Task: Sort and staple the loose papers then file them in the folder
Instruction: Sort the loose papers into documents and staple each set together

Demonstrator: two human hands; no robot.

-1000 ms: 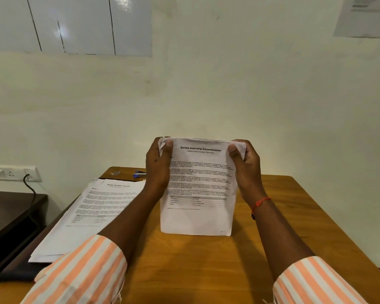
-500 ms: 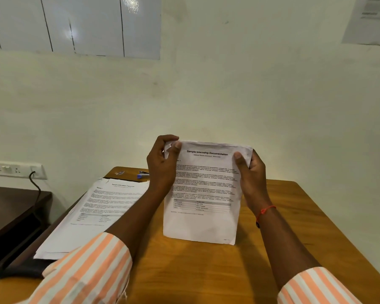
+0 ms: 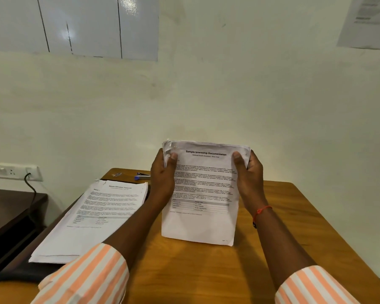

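Observation:
A bundle of printed sheets headed "Sample Internship Documentation" [image 3: 203,194] stands upright on its bottom edge on the wooden table [image 3: 184,270]. My left hand [image 3: 162,178] grips its upper left edge, thumb on the front page near the crumpled corner. My right hand [image 3: 248,174] grips the upper right edge the same way. A second stack of papers [image 3: 92,218] lies flat at the left, partly over a dark folder [image 3: 20,273]. A blue stapler [image 3: 143,176] sits at the table's far edge, behind my left hand.
A dark side table [image 3: 7,211] stands to the left, below a wall socket [image 3: 11,171] with a black cable plugged in. A small metal clip [image 3: 116,174] lies near the stapler. The wall rises right behind the table. A sheet [image 3: 369,20] hangs on it, upper right.
My hands have slid from the top corners down onto the side edges of the bundle, which stays upright on the table. The view has shifted slightly.

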